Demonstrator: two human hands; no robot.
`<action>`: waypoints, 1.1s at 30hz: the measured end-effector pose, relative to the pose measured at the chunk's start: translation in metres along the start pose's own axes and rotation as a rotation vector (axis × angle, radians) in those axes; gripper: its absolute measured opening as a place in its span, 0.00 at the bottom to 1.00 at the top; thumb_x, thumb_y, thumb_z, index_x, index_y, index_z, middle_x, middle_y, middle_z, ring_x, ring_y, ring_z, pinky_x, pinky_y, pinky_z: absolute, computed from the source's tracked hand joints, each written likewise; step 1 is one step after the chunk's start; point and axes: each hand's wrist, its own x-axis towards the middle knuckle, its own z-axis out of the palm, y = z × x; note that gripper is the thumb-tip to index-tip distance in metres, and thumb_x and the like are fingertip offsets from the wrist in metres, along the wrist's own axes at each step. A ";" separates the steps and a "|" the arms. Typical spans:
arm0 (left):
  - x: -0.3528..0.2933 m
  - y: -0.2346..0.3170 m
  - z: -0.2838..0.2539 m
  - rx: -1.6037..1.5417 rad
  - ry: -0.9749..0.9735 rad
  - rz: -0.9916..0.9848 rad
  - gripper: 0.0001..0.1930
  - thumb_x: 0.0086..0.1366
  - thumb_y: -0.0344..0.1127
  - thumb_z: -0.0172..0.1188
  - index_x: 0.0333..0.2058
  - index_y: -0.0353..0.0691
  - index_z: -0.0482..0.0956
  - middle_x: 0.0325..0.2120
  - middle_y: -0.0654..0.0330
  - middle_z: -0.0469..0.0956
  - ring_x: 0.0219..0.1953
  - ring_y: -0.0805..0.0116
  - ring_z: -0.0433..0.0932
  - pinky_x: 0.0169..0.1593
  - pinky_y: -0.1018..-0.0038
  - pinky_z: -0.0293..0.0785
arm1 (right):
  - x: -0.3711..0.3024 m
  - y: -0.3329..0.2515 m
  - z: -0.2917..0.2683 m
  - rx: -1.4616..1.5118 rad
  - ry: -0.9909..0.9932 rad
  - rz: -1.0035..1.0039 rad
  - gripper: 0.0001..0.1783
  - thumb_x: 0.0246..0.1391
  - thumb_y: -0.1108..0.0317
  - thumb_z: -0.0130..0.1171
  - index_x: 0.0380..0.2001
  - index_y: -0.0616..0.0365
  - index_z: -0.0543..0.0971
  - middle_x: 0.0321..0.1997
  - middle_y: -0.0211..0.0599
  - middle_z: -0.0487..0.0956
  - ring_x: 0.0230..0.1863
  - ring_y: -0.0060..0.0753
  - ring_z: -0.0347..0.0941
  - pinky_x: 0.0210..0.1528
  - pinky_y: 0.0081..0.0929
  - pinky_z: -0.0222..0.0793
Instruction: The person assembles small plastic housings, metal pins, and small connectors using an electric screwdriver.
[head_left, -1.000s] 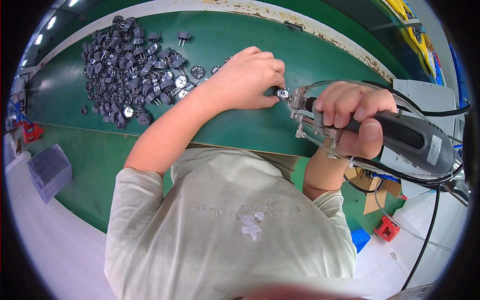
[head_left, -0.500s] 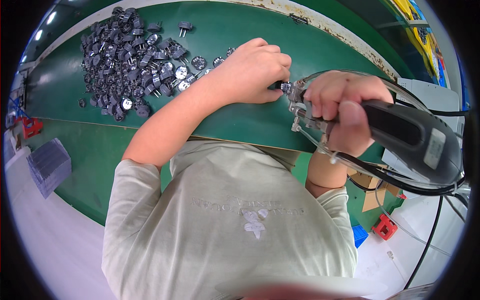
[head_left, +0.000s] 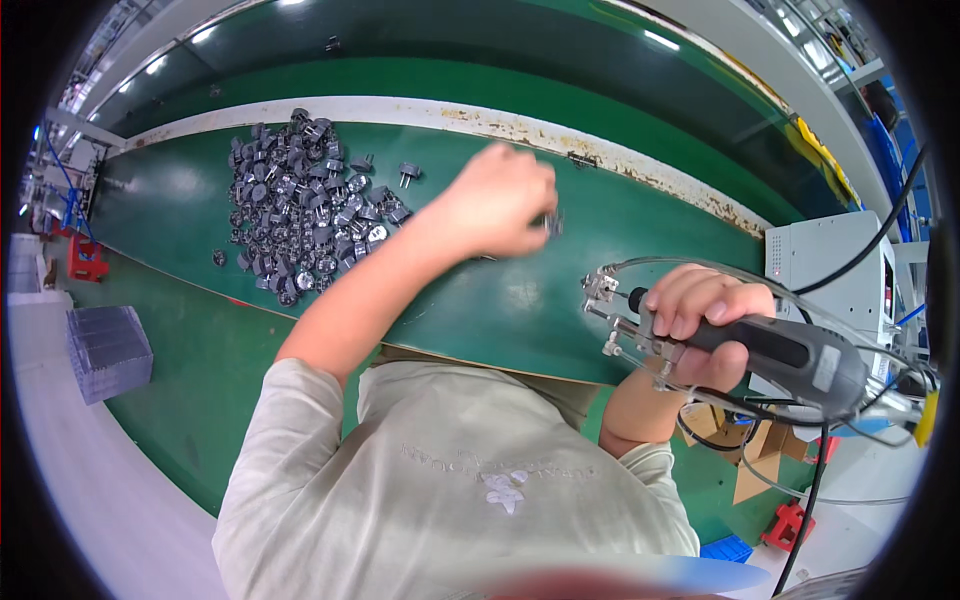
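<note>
Closed and slightly blurred, my left hand (head_left: 505, 200) is over the green bench top, past the right side of the heap. A small dark plug part (head_left: 553, 223) shows at its fingertips, smeared by motion. My right hand (head_left: 705, 325) wraps round a black and grey powered screwdriver (head_left: 790, 355). At the screwdriver's tip is a metal nozzle block (head_left: 603, 287) with thin clear tubes, apart from the left hand's part. Left of my left forearm lies a heap of dark grey two-pin plug parts (head_left: 300, 200), some with pale faces turned up.
One plug part (head_left: 409, 172) lies apart near the bench's white back ledge (head_left: 450, 118). A grey machine box (head_left: 830, 265) stands at the right with cables about it. Lower right are an open cardboard box (head_left: 765, 455) and a red stool (head_left: 788, 525); a grey bin (head_left: 108, 350) stands left.
My left hand has drawn the part away from the nozzle, leftward and away from me. My right hand still grips the screwdriver. The whole view has shifted, showing more beyond the bench.
</note>
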 end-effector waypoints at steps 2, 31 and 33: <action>0.027 -0.027 -0.010 0.095 0.119 -0.114 0.12 0.49 0.41 0.64 0.32 0.42 0.84 0.33 0.58 0.79 0.42 0.57 0.76 0.49 0.61 0.69 | -0.002 0.006 -0.002 0.047 0.042 0.023 0.25 0.52 0.52 0.69 0.38 0.60 0.70 0.18 0.36 0.72 0.17 0.34 0.69 0.24 0.35 0.71; -0.006 0.042 0.024 -0.041 -0.091 -0.013 0.14 0.42 0.29 0.64 0.33 0.42 0.79 0.28 0.61 0.78 0.38 0.60 0.78 0.45 0.68 0.68 | -0.003 0.018 -0.013 0.075 0.098 0.130 0.20 0.48 0.61 0.72 0.29 0.59 0.70 0.19 0.37 0.73 0.19 0.34 0.70 0.29 0.37 0.73; -0.013 0.041 0.020 -0.097 -0.088 -0.014 0.16 0.44 0.32 0.66 0.36 0.42 0.81 0.31 0.60 0.78 0.40 0.61 0.77 0.46 0.68 0.68 | -0.003 0.019 -0.013 0.078 0.092 0.146 0.21 0.48 0.60 0.73 0.28 0.58 0.69 0.18 0.37 0.73 0.18 0.33 0.70 0.28 0.37 0.73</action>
